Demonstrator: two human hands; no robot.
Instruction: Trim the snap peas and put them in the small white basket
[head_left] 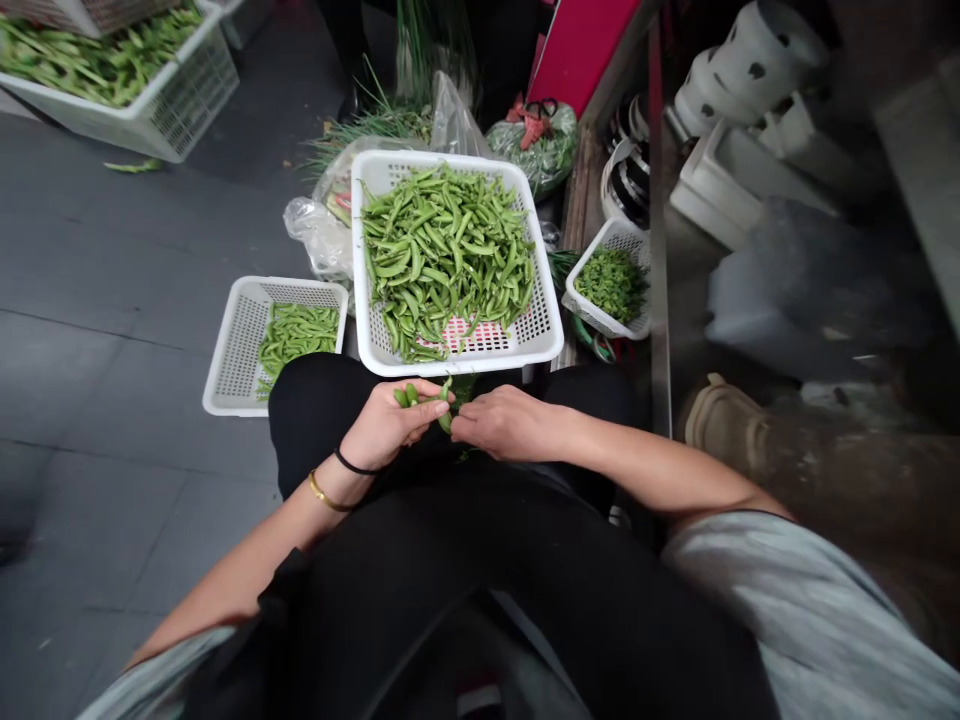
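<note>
Over the lap of the seated person, just short of the near rim of the large white perforated plastic basket (457,362), both hands meet.

**Hands.** The left hand (386,428) is curled shut around a small bunch of short, curved green pea pods (444,398), with the thumb pressed down on them against the forefinger. The right hand (510,422) is closed in a fingertip pinch on the end of one pod in that bunch. The knuckles of the two hands almost touch. A black band and a gold bangle (324,494) sit on the left wrist.

**Surroundings.** The large basket is heaped with pods of the same kind. To the left, on the grey tiled floor (112,300), a smaller white slotted basket (236,350) holds a thin layer of pods along its right side. To the right, a small white basket (600,322) holds fine green trimmings.

**Handling, as judged.**
- Each pod looks very light, with a smooth and probably slightly waxy skin.
- It appears firm along its length but likely to snap if bent sharply, and to bruise under a hard squeeze.
- The soundest hold is a light pinch on the flat faces close to the stem end.
- The body of the pod is best cradled in the other palm rather than clenched.
</note>
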